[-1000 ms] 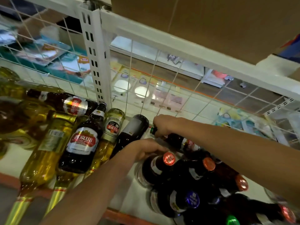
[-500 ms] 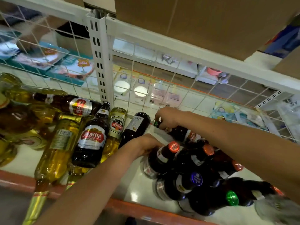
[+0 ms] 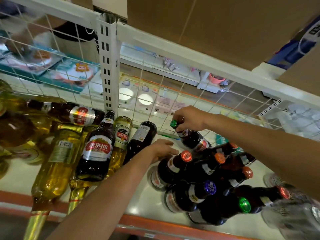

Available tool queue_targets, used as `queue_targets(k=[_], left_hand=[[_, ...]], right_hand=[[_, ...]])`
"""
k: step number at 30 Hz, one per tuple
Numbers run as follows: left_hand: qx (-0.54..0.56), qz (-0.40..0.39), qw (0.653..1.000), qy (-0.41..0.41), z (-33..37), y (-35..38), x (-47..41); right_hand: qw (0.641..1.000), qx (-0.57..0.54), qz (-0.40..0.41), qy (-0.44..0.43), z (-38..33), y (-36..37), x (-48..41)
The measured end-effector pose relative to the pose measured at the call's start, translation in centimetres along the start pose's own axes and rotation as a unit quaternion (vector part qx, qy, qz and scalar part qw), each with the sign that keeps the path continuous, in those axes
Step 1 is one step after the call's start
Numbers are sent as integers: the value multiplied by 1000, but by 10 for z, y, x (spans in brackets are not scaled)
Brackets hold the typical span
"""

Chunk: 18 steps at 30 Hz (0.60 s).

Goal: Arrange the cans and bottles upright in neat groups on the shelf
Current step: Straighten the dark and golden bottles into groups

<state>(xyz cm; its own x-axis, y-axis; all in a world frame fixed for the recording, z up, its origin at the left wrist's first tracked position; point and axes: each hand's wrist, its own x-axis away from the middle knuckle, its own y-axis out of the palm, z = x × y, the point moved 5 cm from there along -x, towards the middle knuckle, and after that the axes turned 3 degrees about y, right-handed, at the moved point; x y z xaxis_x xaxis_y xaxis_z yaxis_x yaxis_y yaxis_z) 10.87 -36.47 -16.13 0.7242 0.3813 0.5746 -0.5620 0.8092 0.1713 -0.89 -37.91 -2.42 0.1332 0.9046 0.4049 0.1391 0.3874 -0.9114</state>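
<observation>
Now, head view only. Pinching the neck of a green-cap bottle [image 3: 192, 138] with the right hand [image 3: 188, 118], fingers and thumb clamped just below the cap. Holding it tilted, cap leaning left, body low at the back of the shelf [image 3: 138, 196], close to the mesh [image 3: 155, 94] and at the back-left of the upright bottles [image 3: 216, 179]. Cannot tell whether its base touches the shelf.

Extending the left hand [image 3: 161, 149] in from lower left, fingers nearly straight and slightly apart, gripping nothing. Fingertips just beside the neck of the red-cap bottle [image 3: 173, 168] at the group's front-left corner; cannot tell whether touching it.

Standing on the right half of the shelf: dark bottles packed close together, caps red, orange, purple and green.

Lying flat on the left half:
- a U8 bottle [image 3: 97, 150], neck pointing toward the post [image 3: 108, 66]
- a pale bottle [image 3: 122, 134] against its right side
- a dark bottle [image 3: 142, 137] next over, partly hidden by the left forearm
- yellow bottles [image 3: 57, 160], gold necks hanging past the orange front edge
- a brown bottle [image 3: 74, 113] crosswise along the back

Blurred clear items [image 3: 294, 220] at far right, too soft to identify. Overhead, a cardboard box [image 3: 207, 28] on the level above.
</observation>
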Motion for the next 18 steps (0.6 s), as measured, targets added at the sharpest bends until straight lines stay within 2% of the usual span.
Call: queue_targets(k=[9,13,18], left_hand=[[-15,-49,997,62,16,10,-15],[-13,-41,993,109,21,4,-9],[-5,-6,992,125,20,-13,-2]], right_hand=[[995,-77,50,-24,1,-15,9],[984,-150,93,-29,-6,-32,6],[974,-201,98,-40,-17,-34,8]])
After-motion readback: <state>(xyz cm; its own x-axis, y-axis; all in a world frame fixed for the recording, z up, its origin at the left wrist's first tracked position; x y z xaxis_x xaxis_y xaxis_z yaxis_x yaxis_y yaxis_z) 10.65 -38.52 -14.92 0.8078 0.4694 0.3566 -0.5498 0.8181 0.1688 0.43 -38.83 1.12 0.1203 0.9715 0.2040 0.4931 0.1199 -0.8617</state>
